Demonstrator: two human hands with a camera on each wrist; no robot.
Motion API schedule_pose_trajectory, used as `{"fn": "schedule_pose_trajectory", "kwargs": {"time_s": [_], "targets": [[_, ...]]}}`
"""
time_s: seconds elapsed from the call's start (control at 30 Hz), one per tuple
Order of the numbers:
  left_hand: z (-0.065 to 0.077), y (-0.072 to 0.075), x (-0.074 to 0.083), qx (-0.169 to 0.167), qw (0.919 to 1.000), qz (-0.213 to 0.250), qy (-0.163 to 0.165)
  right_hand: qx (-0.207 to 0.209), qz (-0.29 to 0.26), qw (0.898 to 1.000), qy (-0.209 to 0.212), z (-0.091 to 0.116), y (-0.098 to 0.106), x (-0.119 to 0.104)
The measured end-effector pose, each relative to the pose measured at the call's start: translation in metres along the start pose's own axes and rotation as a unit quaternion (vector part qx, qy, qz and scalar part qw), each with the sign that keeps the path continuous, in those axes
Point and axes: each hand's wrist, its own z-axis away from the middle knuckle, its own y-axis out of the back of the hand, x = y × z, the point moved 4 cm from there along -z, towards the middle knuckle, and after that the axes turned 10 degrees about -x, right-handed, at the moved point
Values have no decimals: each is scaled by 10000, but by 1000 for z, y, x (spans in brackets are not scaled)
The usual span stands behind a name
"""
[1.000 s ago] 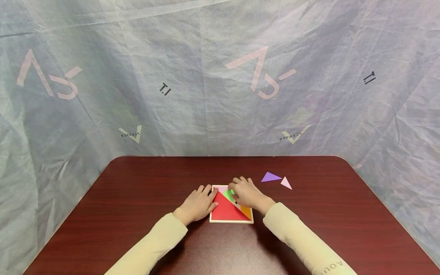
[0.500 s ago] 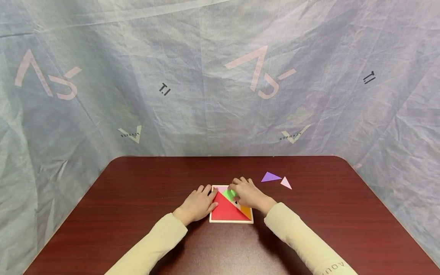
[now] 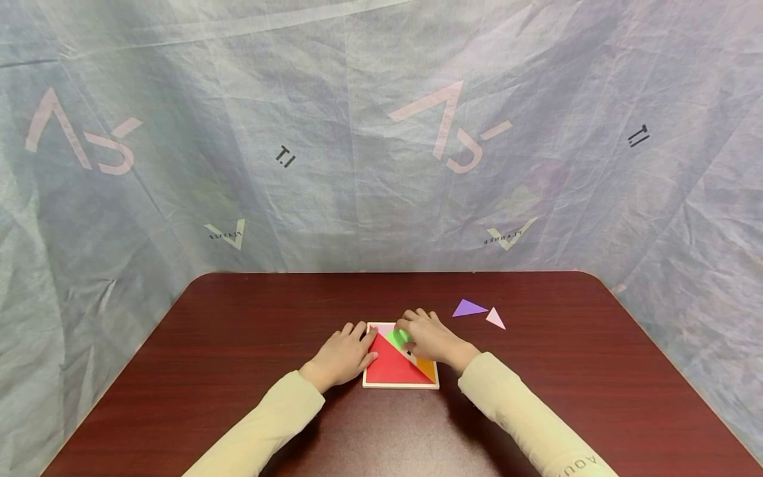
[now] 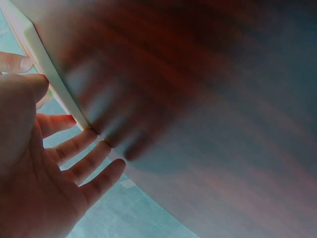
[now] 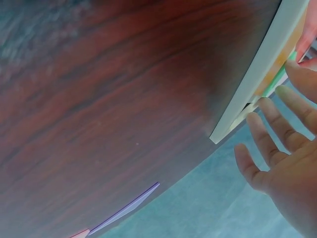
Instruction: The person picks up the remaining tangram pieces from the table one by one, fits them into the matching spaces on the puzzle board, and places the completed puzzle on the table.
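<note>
"Square pale-rimmed puzzle tray [image 3: 401, 385], where?"

"Lower centre of the frame, flat on the dark red-brown wood-grain table [image 3: 238, 344]."

"Contents?"

"Flat red triangle [image 3: 393, 366], lower left of it. Lime-green flat piece [image 3: 397, 339] above the diagonal, partly covered. Orange flat piece [image 3: 426, 368] lower right, pink flat piece [image 3: 384, 327] along the top."

"Hands?"

"Apart. Left hand [image 3: 341, 354]: fingers loosely spread at the tray's left edge, thumb over the red triangle. Right hand [image 3: 432, 338]: thumb and forefinger pinch the green piece, other fingers loose."

"Loose stuff?"

"Purple flat triangle [image 3: 468, 309] and pale-pink flat triangle [image 3: 495, 318], right of centre, beyond the tray, tips just beside each other."

"Background?"

"Wrinkled grey printed cloth [image 3: 334, 99], top half. Cream sleeves [image 3: 256, 424], bottom."
</note>
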Motion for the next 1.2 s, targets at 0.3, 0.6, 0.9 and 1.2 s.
{"fn": "schedule_pose_trajectory", "kwargs": {"time_s": [0.3,0.6,0.9,1.2], "targets": [[0,0,0,-41,10000,82,14,105,12,9999,-55,3,3,6],[0,-1,0,-57,9999,140,33,306,-60,9994,-157,9,8,17],[0,-2,-1,-60,9999,136,11,501,-134,9981,-332,21,12,30],[1,-1,0,-53,9999,102,8,548,-29,9965,-628,33,15,51]]}}
